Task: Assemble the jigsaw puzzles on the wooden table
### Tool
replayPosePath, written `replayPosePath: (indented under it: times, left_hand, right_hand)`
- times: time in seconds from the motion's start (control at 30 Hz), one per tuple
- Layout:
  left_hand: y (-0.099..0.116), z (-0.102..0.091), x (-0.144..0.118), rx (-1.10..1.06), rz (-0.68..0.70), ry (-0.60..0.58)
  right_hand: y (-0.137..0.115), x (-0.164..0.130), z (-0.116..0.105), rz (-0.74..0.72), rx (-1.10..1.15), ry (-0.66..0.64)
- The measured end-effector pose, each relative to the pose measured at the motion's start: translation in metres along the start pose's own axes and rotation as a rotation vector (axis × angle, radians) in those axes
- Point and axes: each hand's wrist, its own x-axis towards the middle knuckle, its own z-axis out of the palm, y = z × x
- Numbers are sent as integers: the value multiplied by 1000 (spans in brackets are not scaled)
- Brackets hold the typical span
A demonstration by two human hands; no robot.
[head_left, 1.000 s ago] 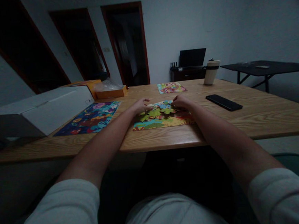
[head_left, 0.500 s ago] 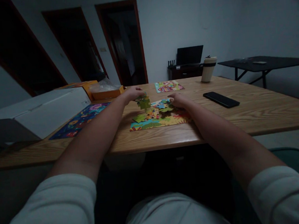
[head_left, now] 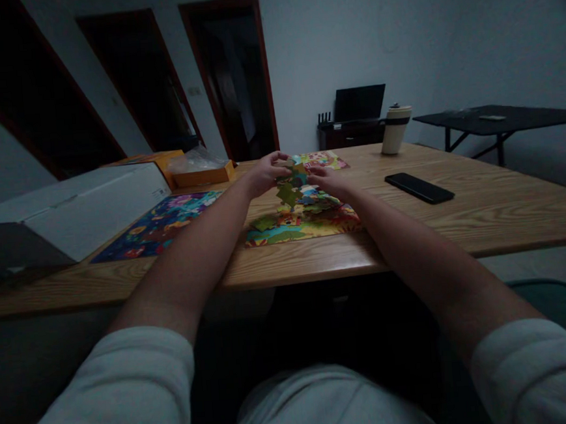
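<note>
A colourful jigsaw puzzle (head_left: 304,226) lies on the wooden table (head_left: 484,216) in front of me, partly broken up. My left hand (head_left: 264,171) and my right hand (head_left: 324,179) are raised above its far edge. Between them they hold a joined clump of green puzzle pieces (head_left: 291,186) lifted off the board. Loose pieces lie on the puzzle below the hands.
A dark blue puzzle (head_left: 159,225) lies left, beside a long white box (head_left: 67,212). An orange box (head_left: 201,174) with a plastic bag stands behind. Another small puzzle (head_left: 328,159), a cup (head_left: 396,128) and a black phone (head_left: 419,187) sit further right.
Both hands rose from the puzzle's far edge. The left hand lifted a clump of pieces; now both hands hold it together above the board.
</note>
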Motion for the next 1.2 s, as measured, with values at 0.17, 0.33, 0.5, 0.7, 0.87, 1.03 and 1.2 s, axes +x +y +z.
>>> replayPosePath:
  times: [0.17, 0.33, 0.5, 0.7, 0.87, 1.03, 1.2]
  left_hand:
    - [5, 23, 5, -4, 31, 53]
    - [0, 29, 8, 114, -68, 80]
    - [-12, -5, 11, 526, -240, 77]
    - [-37, -16, 13, 1075, -301, 97]
    - [-45, 25, 22, 1158, -252, -70]
    - [-46, 37, 35, 1118, -328, -53]
    - [-48, 37, 43, 1030, -355, -30]
  right_hand:
    - [-14, -3, -3, 148, 390, -36]
    - [-7, -4, -3, 112, 258, -67]
    - [13, 4, 5, -48, -346, -26]
    - [31, 9, 5, 102, -663, -222]
    - [34, 6, -7, 208, -686, -187]
    - [38, 3, -14, 222, -662, -172]
    - [36, 2, -12, 195, -622, -147]
